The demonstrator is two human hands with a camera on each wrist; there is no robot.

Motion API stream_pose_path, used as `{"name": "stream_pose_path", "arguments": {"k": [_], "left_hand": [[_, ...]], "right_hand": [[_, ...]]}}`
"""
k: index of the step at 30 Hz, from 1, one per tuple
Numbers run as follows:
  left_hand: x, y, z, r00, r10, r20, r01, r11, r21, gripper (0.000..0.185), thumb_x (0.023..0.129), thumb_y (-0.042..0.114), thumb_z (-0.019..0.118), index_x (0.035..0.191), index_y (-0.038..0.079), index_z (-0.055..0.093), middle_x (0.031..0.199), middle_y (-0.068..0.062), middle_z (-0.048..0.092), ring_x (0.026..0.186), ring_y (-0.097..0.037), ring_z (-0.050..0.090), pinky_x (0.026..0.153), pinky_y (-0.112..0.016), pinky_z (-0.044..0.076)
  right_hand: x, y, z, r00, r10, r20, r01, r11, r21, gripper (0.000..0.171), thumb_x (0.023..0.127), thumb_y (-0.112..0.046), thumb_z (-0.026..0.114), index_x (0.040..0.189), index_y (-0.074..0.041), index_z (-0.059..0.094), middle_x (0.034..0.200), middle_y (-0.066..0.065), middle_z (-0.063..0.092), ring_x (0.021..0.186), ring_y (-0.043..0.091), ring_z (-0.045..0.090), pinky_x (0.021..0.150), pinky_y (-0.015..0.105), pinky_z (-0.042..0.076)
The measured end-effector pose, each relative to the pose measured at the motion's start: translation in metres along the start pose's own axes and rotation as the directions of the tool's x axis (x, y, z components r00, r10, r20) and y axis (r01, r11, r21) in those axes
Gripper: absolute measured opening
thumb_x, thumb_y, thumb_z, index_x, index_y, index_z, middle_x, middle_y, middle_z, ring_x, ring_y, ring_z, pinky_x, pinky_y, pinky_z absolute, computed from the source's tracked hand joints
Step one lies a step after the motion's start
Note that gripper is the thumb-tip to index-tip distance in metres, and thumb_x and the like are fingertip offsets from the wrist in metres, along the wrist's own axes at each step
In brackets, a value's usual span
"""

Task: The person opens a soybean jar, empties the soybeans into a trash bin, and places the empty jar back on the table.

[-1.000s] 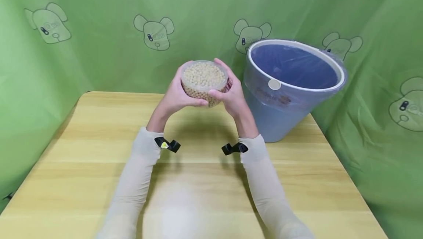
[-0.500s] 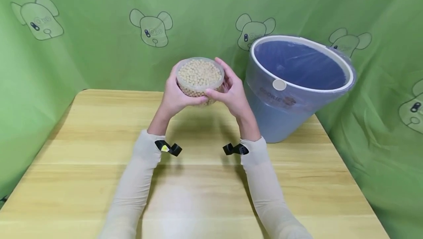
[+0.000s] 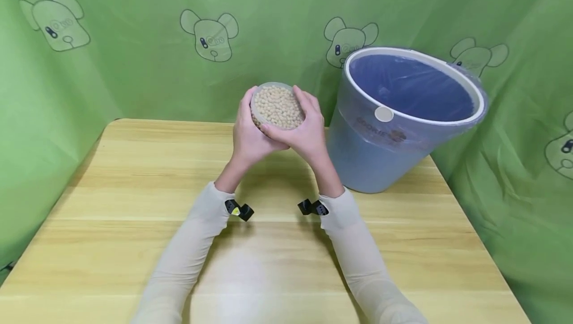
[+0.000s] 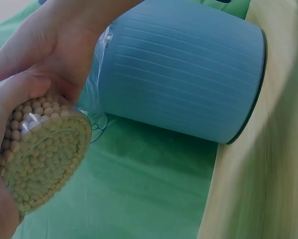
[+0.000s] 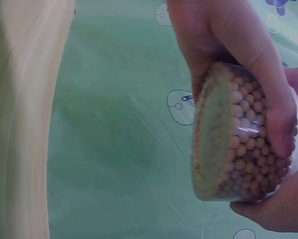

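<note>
A clear round tub of pale beans (image 3: pixel 277 106) is held in the air above the far middle of the wooden table (image 3: pixel 134 204). My left hand (image 3: pixel 249 137) grips its left side and underside. My right hand (image 3: pixel 303 132) curls round its right side, fingers over the front rim. The tub tilts with its open top toward the camera. In the left wrist view the tub's base (image 4: pixel 44 162) shows between both hands. In the right wrist view the tub (image 5: pixel 236 134) is seen side-on, with my fingers (image 5: pixel 258 74) wrapped over it.
A large blue bin (image 3: pixel 403 115) lined with a clear bag stands at the far right of the table, just right of my hands. Green cloth with bear prints (image 3: pixel 134 65) hangs behind and on both sides.
The tub has tilted further toward the camera and shifted slightly right. Both hands have closed in tighter round it, and my wrists have come nearer to each other.
</note>
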State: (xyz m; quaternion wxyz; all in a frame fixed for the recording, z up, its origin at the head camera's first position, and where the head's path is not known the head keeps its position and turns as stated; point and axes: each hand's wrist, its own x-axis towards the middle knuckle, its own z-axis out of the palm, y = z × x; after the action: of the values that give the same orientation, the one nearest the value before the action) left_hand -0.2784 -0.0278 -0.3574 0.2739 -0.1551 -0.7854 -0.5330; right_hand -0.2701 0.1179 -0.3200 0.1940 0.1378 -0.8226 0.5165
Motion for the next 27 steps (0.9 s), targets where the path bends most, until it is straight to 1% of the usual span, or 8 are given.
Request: {"name": "stream_pose_path", "arguments": {"k": [4,7,13,19,21,23,25,27], "left_hand": [[0.001,0.001,-0.001,1.000,-0.008,0.005,0.008,1.000,0.004,0.129,0.051,0.027,0.099,0.157,0.008,0.028,0.153,-0.012,0.046,0.137,-0.027,0.049,0.117,-0.044,0.043],[0.001,0.001,-0.001,1.000,-0.006,-0.004,0.006,1.000,-0.004,0.129,0.050,0.027,0.098,0.157,0.008,0.029,0.152,-0.012,0.047,0.136,-0.027,0.050,0.117,-0.043,0.044],[-0.001,0.000,-0.002,1.000,0.010,-0.014,-0.011,1.000,-0.024,0.125,0.050,0.028,0.097,0.155,0.006,0.033,0.149,-0.012,0.052,0.133,-0.027,0.054,0.116,-0.040,0.046],[0.001,0.000,-0.004,0.999,0.037,-0.034,-0.038,0.999,-0.021,0.122,0.051,0.029,0.096,0.154,0.008,0.035,0.146,-0.011,0.055,0.130,-0.025,0.058,0.114,-0.034,0.047],[0.002,0.000,-0.007,0.999,0.036,-0.008,-0.037,0.999,-0.027,0.123,0.051,0.030,0.096,0.155,0.009,0.033,0.147,-0.010,0.054,0.131,-0.023,0.057,0.114,-0.032,0.046],[0.003,-0.001,-0.011,0.998,0.043,0.041,-0.041,0.998,-0.048,0.124,0.053,0.029,0.096,0.156,0.010,0.031,0.150,-0.010,0.052,0.134,-0.022,0.054,0.116,-0.031,0.044],[0.005,-0.004,-0.017,0.993,0.051,0.111,-0.039,0.994,-0.105,0.125,0.055,0.025,0.097,0.158,0.012,0.027,0.153,-0.009,0.048,0.138,-0.020,0.051,0.119,-0.030,0.041],[0.008,-0.007,-0.023,0.984,0.057,0.170,-0.028,0.986,-0.167,0.126,0.055,0.021,0.097,0.159,0.012,0.026,0.154,-0.009,0.046,0.139,-0.020,0.049,0.120,-0.032,0.040]], "right_hand": [[0.001,0.001,0.002,0.996,-0.078,-0.051,0.076,0.997,-0.024,0.109,0.058,-0.034,0.098,0.150,-0.002,0.049,0.150,0.015,0.050,0.133,0.026,0.051,0.116,0.036,0.044],[0.001,0.001,0.001,0.990,-0.120,-0.069,0.118,0.993,-0.026,0.107,0.056,-0.034,0.098,0.147,-0.001,0.052,0.147,0.016,0.053,0.131,0.026,0.054,0.115,0.035,0.045],[-0.001,0.003,0.000,0.986,-0.148,-0.078,0.148,0.989,-0.012,0.102,0.054,-0.034,0.098,0.143,-0.004,0.058,0.143,0.014,0.056,0.128,0.023,0.056,0.112,0.031,0.048],[0.000,0.005,0.000,0.981,-0.176,-0.078,0.182,0.980,0.080,0.096,0.052,-0.026,0.099,0.140,-0.011,0.063,0.144,0.010,0.056,0.129,0.020,0.055,0.113,0.030,0.048],[-0.001,0.007,0.000,0.980,-0.185,-0.078,0.193,0.975,0.110,0.096,0.051,-0.024,0.099,0.139,-0.012,0.063,0.146,0.010,0.055,0.130,0.021,0.054,0.114,0.031,0.047],[-0.002,0.008,0.000,0.976,-0.201,-0.080,0.210,0.970,0.120,0.097,0.051,-0.023,0.099,0.140,-0.012,0.063,0.147,0.011,0.054,0.132,0.022,0.053,0.115,0.032,0.046],[-0.002,0.008,0.000,0.972,-0.222,-0.075,0.230,0.965,0.125,0.097,0.051,-0.022,0.098,0.140,-0.011,0.063,0.147,0.013,0.054,0.132,0.023,0.053,0.116,0.033,0.045],[-0.001,0.009,0.000,0.970,-0.240,-0.048,0.244,0.959,0.142,0.095,0.052,-0.019,0.097,0.140,-0.010,0.062,0.147,0.014,0.054,0.133,0.024,0.052,0.116,0.033,0.045]]}}
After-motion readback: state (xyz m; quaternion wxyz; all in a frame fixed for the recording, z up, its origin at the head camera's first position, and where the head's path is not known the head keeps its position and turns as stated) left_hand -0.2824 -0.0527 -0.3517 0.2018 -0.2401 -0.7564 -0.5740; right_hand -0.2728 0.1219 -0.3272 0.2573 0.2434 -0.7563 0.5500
